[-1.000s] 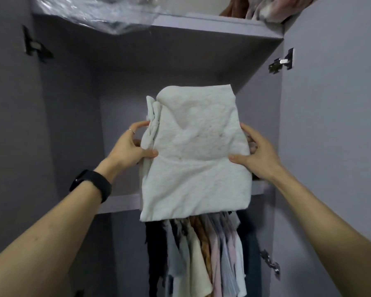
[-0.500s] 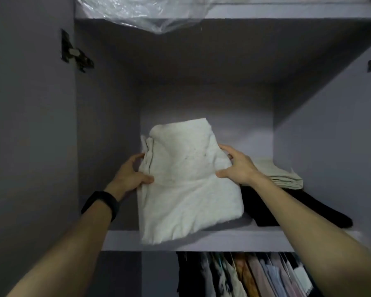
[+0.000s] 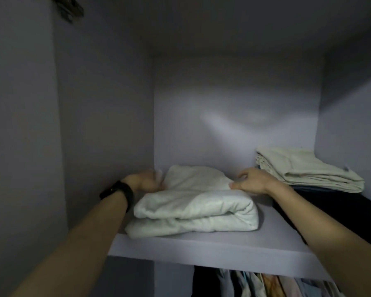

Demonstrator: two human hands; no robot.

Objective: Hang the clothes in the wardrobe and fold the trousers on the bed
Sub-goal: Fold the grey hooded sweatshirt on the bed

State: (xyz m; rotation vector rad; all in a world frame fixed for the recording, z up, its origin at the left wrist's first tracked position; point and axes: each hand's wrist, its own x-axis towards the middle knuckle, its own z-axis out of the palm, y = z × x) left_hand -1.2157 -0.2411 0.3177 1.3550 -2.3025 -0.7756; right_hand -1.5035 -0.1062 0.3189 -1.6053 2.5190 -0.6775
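Head | folded trousers [image 3: 193, 207] on shelf [image 3: 212, 247] | between left hand [image 3: 145, 181] and right hand [image 3: 252, 182]

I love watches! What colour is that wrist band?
Black; the band on the left wrist shows best in the head view.

Dim, grey-violet light throughout. A soft pale patch glows on the back wall [image 3: 234, 116] toward 1 o'clock. The top panel [image 3: 223, 28] at 12 o'clock and the side wall [image 3: 105, 103] at 9 o'clock sink into shadow. The folded white garment [image 3: 193, 211] is brightest, its left half shaded. Motion blur smears the left hand [image 3: 145, 180]; the right hand [image 3: 251, 181] is sharper. Straight edges bow near the borders, and fine detail is soft.
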